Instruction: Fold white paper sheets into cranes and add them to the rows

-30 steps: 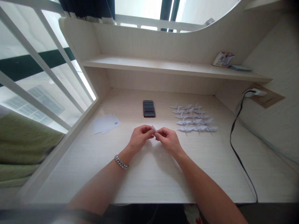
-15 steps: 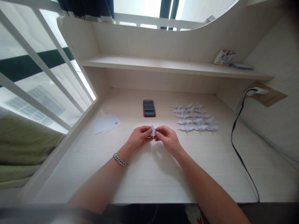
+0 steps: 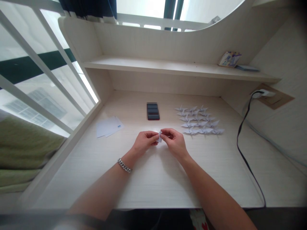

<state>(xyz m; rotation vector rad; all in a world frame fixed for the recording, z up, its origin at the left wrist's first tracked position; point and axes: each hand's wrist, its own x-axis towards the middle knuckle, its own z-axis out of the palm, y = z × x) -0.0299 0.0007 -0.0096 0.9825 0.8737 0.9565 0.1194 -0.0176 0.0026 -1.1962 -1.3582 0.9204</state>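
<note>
A small folded piece of white paper [image 3: 159, 136] is pinched between both of my hands just above the pale wooden desk [image 3: 153, 179]. My left hand [image 3: 143, 142], with a silver chain bracelet at the wrist, grips it from the left with closed fingers. From the right, my right hand [image 3: 174, 141] pinches it with thumb and fingertips. Most of the paper is hidden by my fingers.
Several white paper cranes [image 3: 199, 121] lie in rows right of my hands. A dark phone [image 3: 153, 111] lies behind them, and white paper sheets [image 3: 108, 126] lie at the left. A black cable [image 3: 244, 140] runs from a wall socket [image 3: 263, 94]. A shelf [image 3: 177, 67] holds a small packet [image 3: 229, 58].
The paper piece stood up between my fingertips before; now it is lower and more covered. My right hand's fingers have curled over it from above. Both hands stay in the same spot.
</note>
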